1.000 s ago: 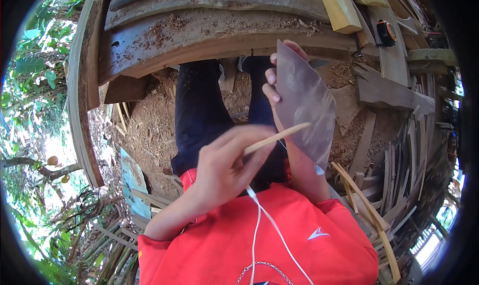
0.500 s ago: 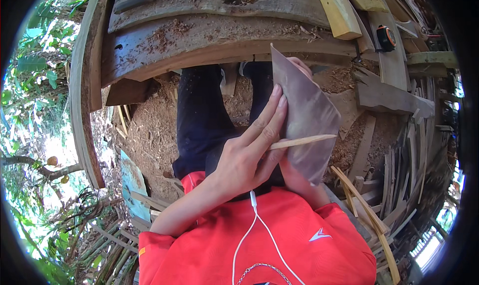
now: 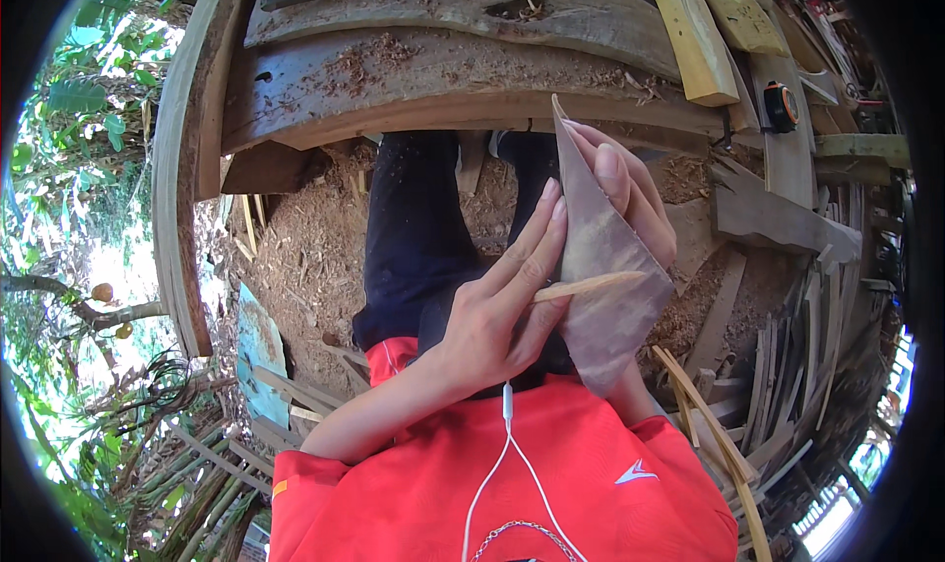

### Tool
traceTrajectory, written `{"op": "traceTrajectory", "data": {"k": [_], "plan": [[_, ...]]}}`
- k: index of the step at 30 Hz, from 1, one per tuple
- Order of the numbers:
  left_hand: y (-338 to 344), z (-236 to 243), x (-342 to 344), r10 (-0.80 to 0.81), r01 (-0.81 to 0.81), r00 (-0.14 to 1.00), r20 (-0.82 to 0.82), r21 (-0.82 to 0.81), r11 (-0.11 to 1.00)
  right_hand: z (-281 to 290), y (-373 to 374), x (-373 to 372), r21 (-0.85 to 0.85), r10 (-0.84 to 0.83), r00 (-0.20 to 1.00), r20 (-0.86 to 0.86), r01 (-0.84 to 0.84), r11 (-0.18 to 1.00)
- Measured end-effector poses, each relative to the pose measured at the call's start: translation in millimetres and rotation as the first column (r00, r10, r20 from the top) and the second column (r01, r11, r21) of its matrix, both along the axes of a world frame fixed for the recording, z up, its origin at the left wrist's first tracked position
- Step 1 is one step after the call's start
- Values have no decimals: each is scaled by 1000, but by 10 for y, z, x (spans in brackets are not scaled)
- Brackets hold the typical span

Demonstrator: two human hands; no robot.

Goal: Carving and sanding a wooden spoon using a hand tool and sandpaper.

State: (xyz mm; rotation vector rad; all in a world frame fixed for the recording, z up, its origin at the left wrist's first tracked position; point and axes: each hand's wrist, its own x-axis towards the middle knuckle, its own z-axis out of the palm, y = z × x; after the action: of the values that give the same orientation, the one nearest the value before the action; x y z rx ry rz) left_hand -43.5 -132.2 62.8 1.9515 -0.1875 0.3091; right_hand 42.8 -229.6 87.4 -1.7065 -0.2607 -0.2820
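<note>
Right thumb has come over the sheet; hands flank it.

Shaving-strewn floor, wooden bench

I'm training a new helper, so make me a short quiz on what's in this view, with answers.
1. Multiple choice: what does the right hand grip? A) a paintbrush B) a brown-grey sheet C) a hammer
2. True or false: the left hand holds a thin wooden stick.
3. Fill the gap: a white cable lies over the ____ shirt.

Key: 1. B; 2. True; 3. red
</note>
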Motion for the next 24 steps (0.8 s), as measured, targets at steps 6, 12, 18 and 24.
{"op": "traceTrajectory", "data": {"k": [6,12,18,24], "plan": [[-8,-26,-45,24,-25,996,90,4,1000,78,11,29,-110,57,991,118,-44,993],[-12,-9,-42,87,-80,983,163,-53,995,20,3,-7,-96,179,984,10,-178,979],[16,56,3,140,-132,982,126,-74,989,42,-15,-82,88,396,904,-160,-386,918],[43,40,16,108,-105,989,98,-36,994,-249,51,-171,577,558,767,-316,-312,755]]}}
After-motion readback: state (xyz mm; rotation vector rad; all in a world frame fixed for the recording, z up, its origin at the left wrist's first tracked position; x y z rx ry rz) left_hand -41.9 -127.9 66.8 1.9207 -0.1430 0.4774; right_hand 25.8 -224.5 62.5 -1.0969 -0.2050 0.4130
